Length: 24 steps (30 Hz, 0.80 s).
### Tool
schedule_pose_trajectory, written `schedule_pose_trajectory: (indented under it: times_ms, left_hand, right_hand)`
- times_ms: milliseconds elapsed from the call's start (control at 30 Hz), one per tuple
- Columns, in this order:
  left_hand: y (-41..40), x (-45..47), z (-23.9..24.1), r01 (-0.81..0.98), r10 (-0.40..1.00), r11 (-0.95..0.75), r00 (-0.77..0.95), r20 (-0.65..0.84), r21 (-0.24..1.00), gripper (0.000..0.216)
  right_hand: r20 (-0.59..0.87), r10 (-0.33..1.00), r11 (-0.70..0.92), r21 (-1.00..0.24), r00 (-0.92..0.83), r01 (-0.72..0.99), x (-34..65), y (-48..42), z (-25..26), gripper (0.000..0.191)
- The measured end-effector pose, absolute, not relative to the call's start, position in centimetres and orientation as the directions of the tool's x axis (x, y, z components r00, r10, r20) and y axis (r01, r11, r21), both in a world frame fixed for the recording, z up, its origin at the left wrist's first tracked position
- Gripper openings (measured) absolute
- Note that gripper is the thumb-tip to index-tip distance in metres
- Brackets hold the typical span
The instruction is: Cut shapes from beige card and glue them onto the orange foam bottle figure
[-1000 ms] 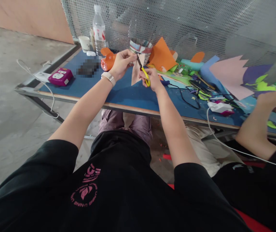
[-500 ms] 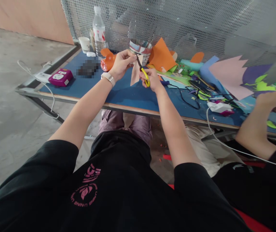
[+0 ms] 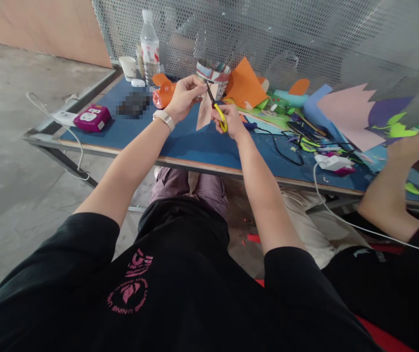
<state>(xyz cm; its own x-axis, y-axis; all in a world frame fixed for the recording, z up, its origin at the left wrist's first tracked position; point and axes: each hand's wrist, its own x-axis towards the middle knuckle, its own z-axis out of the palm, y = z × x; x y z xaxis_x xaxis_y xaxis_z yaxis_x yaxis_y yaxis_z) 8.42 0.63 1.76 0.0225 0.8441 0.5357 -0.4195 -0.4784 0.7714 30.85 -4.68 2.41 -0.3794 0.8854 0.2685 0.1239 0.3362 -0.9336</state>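
My left hand [image 3: 186,98] is closed on the upper part of a small piece of pale pink paper [image 3: 204,115], its lower end hanging toward the table. Yellow-handled scissors [image 3: 223,120] sit in my right hand [image 3: 233,120], fingers wrapped round the handles. Their dark blades point up and left across the paper, the tips by my left thumb. Both hands are raised over the blue tabletop [image 3: 187,144]. Just behind them stand a woven basket-like holder [image 3: 213,73] and an orange paper-covered object [image 3: 163,95].
To the left are a purple pack [image 3: 92,118], a paper cup [image 3: 128,67] and a water bottle [image 3: 150,49]. Orange card [image 3: 248,83], pink paper [image 3: 354,115], scraps and cables crowd the right. A co-worker's arm [image 3: 396,181] reaches in there, near a white cable [image 3: 319,190].
The lower end of the pink paper has swung slightly left. My hands and the scissors stay almost in place. The co-worker's hand at the right has shifted a little.
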Motion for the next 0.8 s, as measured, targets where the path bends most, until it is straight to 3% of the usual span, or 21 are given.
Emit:
schedule_pose_trajectory:
  times_ms: [133,267,533,800]
  left_hand:
    - [0.8,8.5,1.7,-0.485,0.814,-0.482,0.059,0.578,0.729,0.046]
    - [0.7,8.6,1.8,-0.426,0.864,-0.405,0.11,0.491,0.809,0.058]
    - [-0.4,8.5,2.3,-0.417,0.847,-0.454,0.071,0.527,0.787,0.04]
    - [-0.8,9.2,2.7,-0.327,0.854,-0.495,-0.009,0.521,0.805,0.05]
  right_hand:
    - [0.241,0.902,0.302,-0.945,-0.36,0.124,30.5,-5.3,2.9,0.075]
    - [0.236,0.902,0.296,-0.948,-0.361,0.118,30.2,-6.0,3.2,0.074]
    - [0.162,0.913,0.216,-0.97,-0.374,0.109,29.9,-7.4,4.1,0.073]
    - [0.24,0.893,0.316,-0.937,-0.38,0.151,31.3,-4.8,2.2,0.075]
